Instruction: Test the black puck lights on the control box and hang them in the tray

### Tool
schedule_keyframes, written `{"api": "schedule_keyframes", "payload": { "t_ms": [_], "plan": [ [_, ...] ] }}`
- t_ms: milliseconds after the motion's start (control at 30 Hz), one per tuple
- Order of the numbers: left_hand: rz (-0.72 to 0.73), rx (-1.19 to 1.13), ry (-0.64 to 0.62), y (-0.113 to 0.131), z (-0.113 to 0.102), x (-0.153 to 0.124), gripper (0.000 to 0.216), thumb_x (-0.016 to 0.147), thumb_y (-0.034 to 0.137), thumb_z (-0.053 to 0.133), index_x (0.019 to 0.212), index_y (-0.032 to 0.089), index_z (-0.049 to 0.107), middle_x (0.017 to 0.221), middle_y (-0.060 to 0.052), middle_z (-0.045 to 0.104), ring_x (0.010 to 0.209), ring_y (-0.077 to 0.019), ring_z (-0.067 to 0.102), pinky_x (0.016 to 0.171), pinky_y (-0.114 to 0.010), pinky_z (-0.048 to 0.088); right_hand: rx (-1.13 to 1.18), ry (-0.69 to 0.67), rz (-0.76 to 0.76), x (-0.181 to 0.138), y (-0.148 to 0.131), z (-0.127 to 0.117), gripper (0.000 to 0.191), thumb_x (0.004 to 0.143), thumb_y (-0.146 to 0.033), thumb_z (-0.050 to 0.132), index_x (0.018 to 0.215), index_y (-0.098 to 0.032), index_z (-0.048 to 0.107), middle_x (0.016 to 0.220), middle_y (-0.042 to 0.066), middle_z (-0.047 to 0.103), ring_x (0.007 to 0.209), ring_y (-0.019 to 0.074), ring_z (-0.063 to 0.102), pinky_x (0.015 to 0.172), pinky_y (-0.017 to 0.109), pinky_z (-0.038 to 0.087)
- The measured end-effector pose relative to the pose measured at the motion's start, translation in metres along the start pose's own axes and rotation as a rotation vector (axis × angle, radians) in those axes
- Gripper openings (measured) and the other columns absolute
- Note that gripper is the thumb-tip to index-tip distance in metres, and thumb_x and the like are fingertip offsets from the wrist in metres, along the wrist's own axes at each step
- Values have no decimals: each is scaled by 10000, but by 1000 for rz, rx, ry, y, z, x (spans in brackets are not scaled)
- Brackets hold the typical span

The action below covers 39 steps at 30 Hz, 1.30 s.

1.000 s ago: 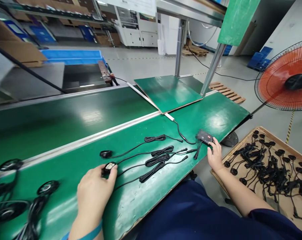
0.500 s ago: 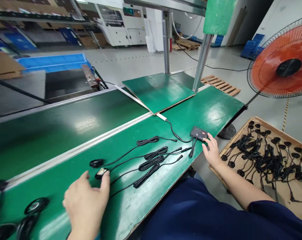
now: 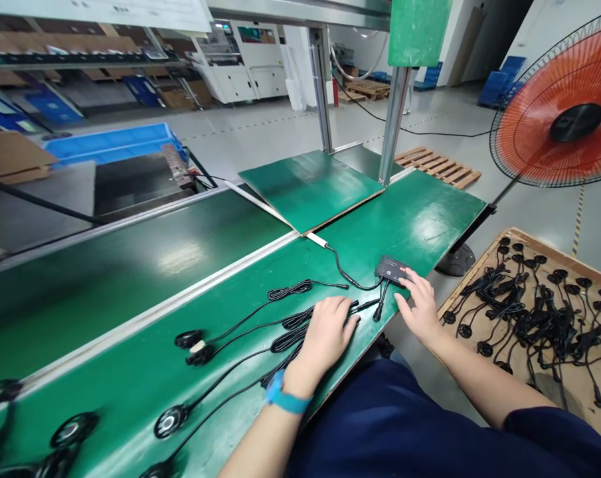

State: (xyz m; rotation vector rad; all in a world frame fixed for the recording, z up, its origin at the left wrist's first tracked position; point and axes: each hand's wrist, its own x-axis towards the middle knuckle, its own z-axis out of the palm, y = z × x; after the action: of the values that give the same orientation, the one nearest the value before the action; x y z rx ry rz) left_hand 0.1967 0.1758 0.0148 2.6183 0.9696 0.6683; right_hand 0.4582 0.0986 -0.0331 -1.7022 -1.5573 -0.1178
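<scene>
My left hand [image 3: 325, 332], with a blue band at its wrist, lies over the coiled black cables. Its thumb and fingertips close around a cable connector [image 3: 367, 305] beside the other plug ends. My right hand [image 3: 420, 305] has its fingers apart, fingertips touching the black control box [image 3: 392, 269]. From the box hang short leads, one with a free plug [image 3: 378, 312]. The cables run left to round black heads; one round head [image 3: 171, 421] shows a ring face, and another dark head [image 3: 199, 355] has a pale piece against it.
More round heads [image 3: 74, 430] lie at the lower left of the green bench [image 3: 429, 219]. A raised green board [image 3: 310, 186] and metal posts stand behind. On the right are a carton [image 3: 509, 232] of cabled heads and an orange fan [image 3: 554, 119].
My left hand has moved right, from the round heads to the connector ends, uncovering the heads on the left. My right hand stays by the control box, its fingers shifted slightly.
</scene>
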Motion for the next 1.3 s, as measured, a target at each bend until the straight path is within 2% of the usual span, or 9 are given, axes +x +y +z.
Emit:
{"api": "schedule_keyframes", "payload": {
  "t_ms": [67,133,267,367,533,767,967,1167,1300],
  "plan": [
    [5,15,-84,4,15,15,253,997,354,556,1149,175,650,1076,-136,670,1011,-286,597,866,-429,478,153,-123,-29,6,-13,2,338,992,-346,569,1302,-239,650,1357,134,627,1038,275,671,964,485,561],
    [-1,29,-137,5,26,23,198,995,326,560,1067,181,673,972,-110,643,936,-266,580,818,-404,467,247,-292,-51,14,-22,7,302,996,-335,567,1261,-238,673,1228,109,683,869,223,686,869,415,597],
    [-27,-35,-77,3,37,25,218,1026,309,501,953,188,667,890,-81,598,879,-235,555,801,-379,453,279,-500,-104,35,-22,14,185,966,-317,632,1088,-230,741,1034,66,713,937,224,686,860,365,580],
    [-62,-130,-19,0,40,21,250,1039,306,473,903,183,642,870,-78,598,869,-230,545,796,-375,456,320,-575,-106,47,-16,15,137,963,-316,659,966,-234,769,913,41,707,848,199,685,784,322,564],
    [-55,-221,31,-3,43,20,211,1035,302,501,926,189,643,875,-65,612,876,-223,551,808,-368,463,392,-535,-90,44,-12,17,192,1011,-331,611,981,-215,761,940,54,719,860,187,684,799,312,548],
    [-52,-191,28,-1,45,22,220,1036,300,501,926,183,651,852,-60,623,846,-215,553,799,-362,449,372,-470,-155,33,-16,21,189,1031,-299,574,1031,-226,748,971,52,730,888,200,688,811,329,546],
    [16,-81,-39,6,47,25,297,1049,293,457,847,176,639,840,-70,623,834,-211,552,779,-341,436,346,-516,-225,35,-12,19,210,1036,-294,550,1038,-227,749,975,59,735,892,214,691,820,346,555],
    [-36,-112,-66,6,53,29,283,1049,291,463,887,156,652,831,-70,655,817,-202,580,795,-332,449,352,-516,-232,36,-6,21,234,1040,-285,523,1020,-223,748,998,56,750,908,214,709,837,345,569],
    [-3,-121,-86,6,48,30,287,1046,323,477,904,167,672,854,-68,682,854,-205,599,815,-342,460,341,-513,-246,38,-9,25,209,1028,-276,546,1011,-233,751,1012,45,751,915,212,712,841,350,578]
  ]
}}
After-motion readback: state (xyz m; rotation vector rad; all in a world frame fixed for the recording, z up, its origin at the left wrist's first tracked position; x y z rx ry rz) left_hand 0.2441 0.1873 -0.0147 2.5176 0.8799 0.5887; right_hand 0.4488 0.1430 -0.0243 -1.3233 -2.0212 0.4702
